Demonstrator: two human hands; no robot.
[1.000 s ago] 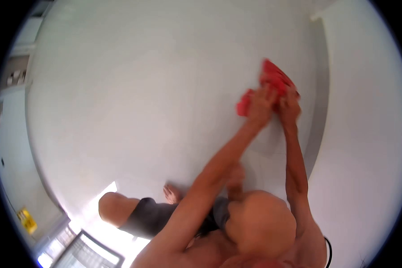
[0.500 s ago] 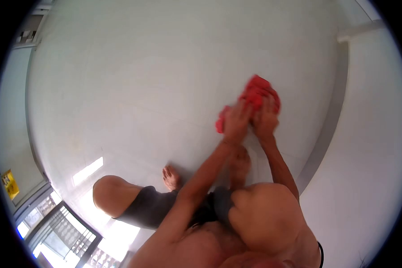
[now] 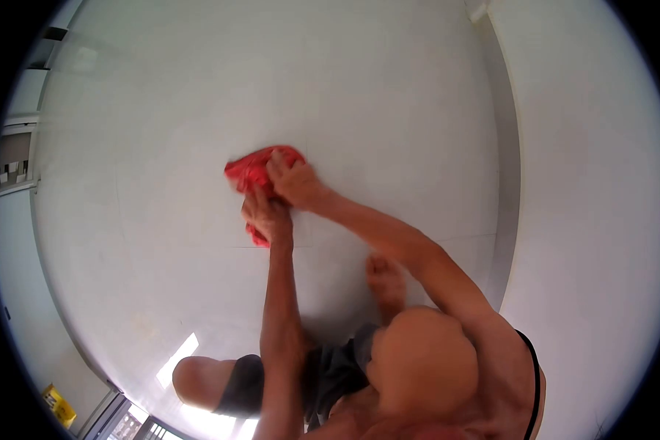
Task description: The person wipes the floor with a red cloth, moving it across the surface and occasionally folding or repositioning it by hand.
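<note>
A crumpled red cloth lies bunched on the pale tiled floor. My left hand grips its near part, and a bit of cloth sticks out below the fingers. Farther forward, my right hand presses on the cloth's right side with its fingers bent over it. The two hands are close together, and the fabric beneath them is partly hidden.
A white wall with a grey baseboard runs along the right. My bare foot and bent knees are near the bottom. A yellow item is at the lower left, near a glass door.
Both hands have swept the red cloth leftward across the floor, away from the right wall. The camera view has shifted too, and one foot no longer shows.
</note>
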